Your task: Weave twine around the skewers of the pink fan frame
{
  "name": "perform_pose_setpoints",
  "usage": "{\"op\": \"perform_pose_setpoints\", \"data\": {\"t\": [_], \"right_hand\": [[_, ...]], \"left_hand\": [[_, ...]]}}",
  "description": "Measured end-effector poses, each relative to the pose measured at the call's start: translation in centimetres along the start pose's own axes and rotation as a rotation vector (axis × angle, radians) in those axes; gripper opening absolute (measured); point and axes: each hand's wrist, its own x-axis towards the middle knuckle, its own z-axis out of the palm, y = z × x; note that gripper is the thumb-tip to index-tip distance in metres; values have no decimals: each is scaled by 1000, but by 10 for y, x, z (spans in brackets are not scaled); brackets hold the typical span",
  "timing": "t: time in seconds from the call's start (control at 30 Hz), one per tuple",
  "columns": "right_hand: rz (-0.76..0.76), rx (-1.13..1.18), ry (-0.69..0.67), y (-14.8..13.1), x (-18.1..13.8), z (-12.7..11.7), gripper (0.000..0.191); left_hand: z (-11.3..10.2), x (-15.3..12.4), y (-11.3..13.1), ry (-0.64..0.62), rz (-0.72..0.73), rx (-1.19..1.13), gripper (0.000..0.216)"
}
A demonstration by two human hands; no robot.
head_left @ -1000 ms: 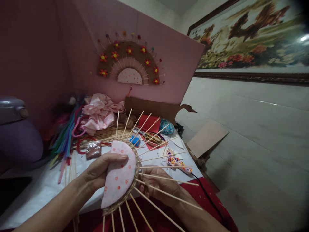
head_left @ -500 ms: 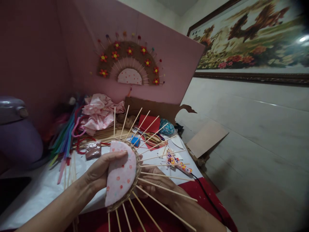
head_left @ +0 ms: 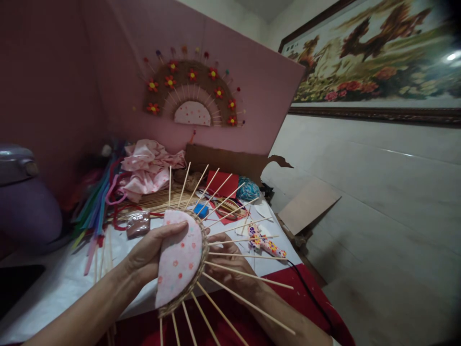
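My left hand (head_left: 147,254) grips a half-round craft piece (head_left: 180,262) covered in pink dotted cloth, thumb pressed on its front. A twine rim (head_left: 201,269) edges the curved side, and several thin wooden sticks (head_left: 245,276) fan out from it. My right hand (head_left: 230,262) is behind the sticks, its fingers curled against the rim; what it pinches is hidden. The piece is held upright above the table's front edge.
A finished fan with red flowers (head_left: 192,91) hangs on the pink board. On the white table (head_left: 75,274) lie pink cloth (head_left: 147,168), coloured strips (head_left: 93,202), a stick bundle (head_left: 158,199), red paper (head_left: 223,185), blue-green yarn (head_left: 248,190), a patterned glue gun (head_left: 266,244). Red cloth (head_left: 306,288) is under my arms.
The craft piece has turned slightly and shifted a little left and down in my hands; my right hand's fingers have shifted along the rim behind the sticks.
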Motion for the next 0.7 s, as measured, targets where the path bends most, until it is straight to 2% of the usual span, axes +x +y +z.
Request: {"op": "perform_pose_setpoints", "data": {"t": [0.1, 0.33, 0.43, 0.6, 0.7], "right_hand": [[-18, -37, 27, 1, 0, 1, 33], [-45, -23, 110, 6, 0, -2, 36], [-39, -37, 121, 6, -1, -2, 30], [-72, 25, 202, 10, 1, -2, 32], [-86, -49, 257, 14, 2, -4, 32]], "left_hand": [[1, 0, 1, -38, -22, -16, 15], [-6, 5, 1, 63, 48, -48, 10], [-8, 7, 1, 62, 45, -54, 10], [-7, 8, 1, 69, 49, -68, 10], [-6, 8, 1, 69, 45, -60, 10]]}}
